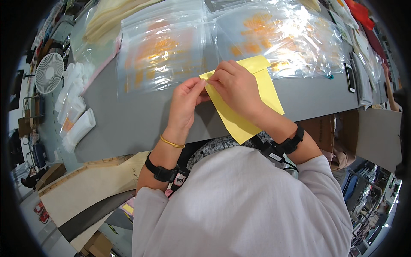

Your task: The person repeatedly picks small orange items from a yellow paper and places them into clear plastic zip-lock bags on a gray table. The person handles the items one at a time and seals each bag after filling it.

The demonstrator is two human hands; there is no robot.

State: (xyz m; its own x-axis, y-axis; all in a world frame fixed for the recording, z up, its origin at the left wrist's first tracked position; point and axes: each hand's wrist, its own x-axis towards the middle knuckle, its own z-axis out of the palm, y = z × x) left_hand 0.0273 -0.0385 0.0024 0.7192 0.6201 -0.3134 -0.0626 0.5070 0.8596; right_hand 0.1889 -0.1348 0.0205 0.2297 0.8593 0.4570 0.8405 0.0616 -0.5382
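Over the near part of the grey table, a flat yellow piece, with a band folded along its far end, lies tilted between my hands. Paper or fabric, I cannot tell which. My left hand pinches its far left corner between thumb and forefinger. Right beside it, my right hand has its fingers closed on the same corner, its palm and wrist over the yellow surface. Beyond my hands are clear plastic bags with orange print, one stack on the left and another pile on the right.
The grey table has its edge just before me. White plastic-wrapped rolls lie at its left end, near a white fan. A phone lies at the right. An open cardboard box stands below the right edge.
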